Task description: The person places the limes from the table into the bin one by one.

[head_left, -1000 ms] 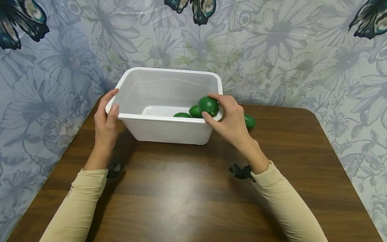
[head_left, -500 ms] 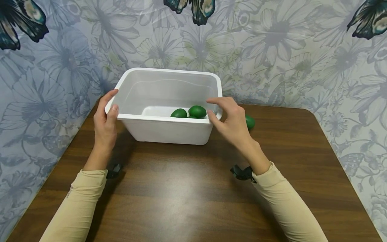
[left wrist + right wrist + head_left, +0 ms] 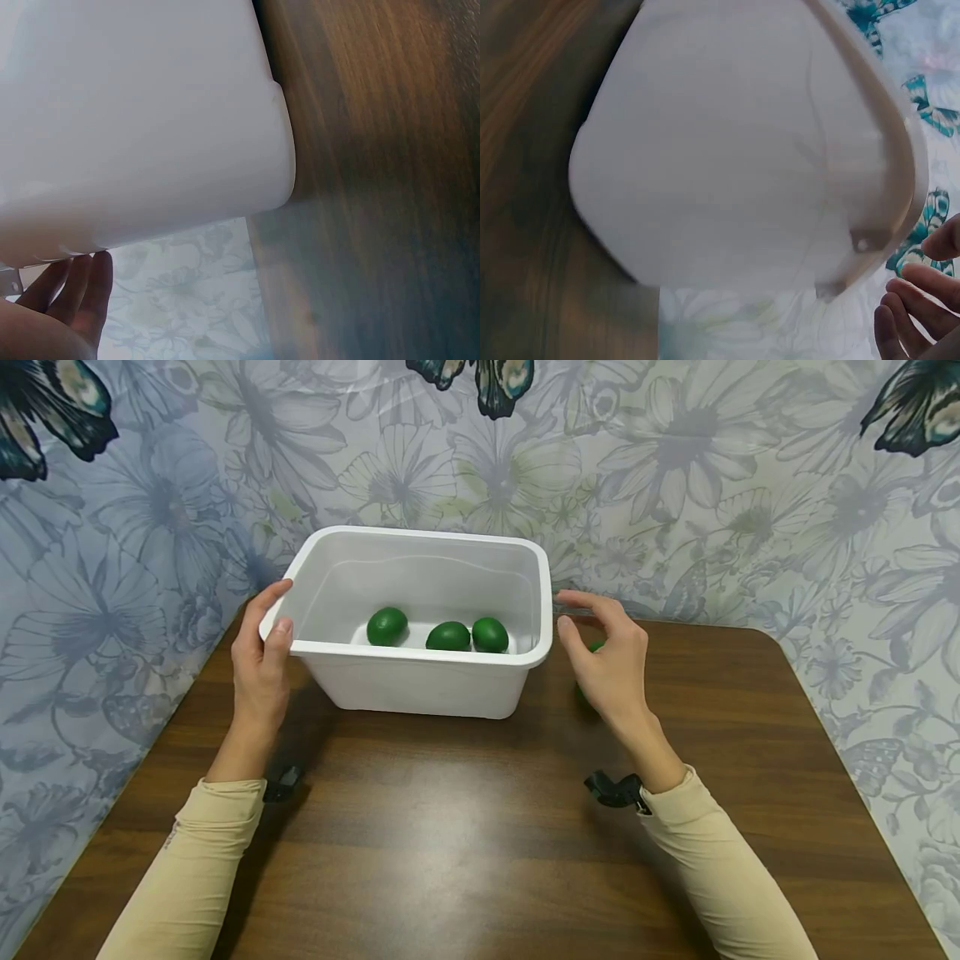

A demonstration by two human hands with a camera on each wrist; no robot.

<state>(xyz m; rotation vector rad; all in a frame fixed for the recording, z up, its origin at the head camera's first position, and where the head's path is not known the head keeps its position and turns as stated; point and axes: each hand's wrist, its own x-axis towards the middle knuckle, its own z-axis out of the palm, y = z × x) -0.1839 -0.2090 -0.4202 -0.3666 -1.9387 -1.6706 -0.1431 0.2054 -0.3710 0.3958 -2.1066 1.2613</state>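
Left hand (image 3: 261,664) clamped on the white tub (image 3: 412,683) at its left rim, 3 green fruits (image 3: 448,637) inside! Right hand (image 3: 613,660), fingers parted, just right of the tub, mostly hiding 1 outside fruit (image 3: 597,646); contact, can't tell. Looks like mid-loading; next calls for a firm pinch there.

Three glossy green fruits (image 3: 448,637) lie inside the upright white tub (image 3: 420,683); a fourth fruit (image 3: 596,646), partly hidden, lies beside it.
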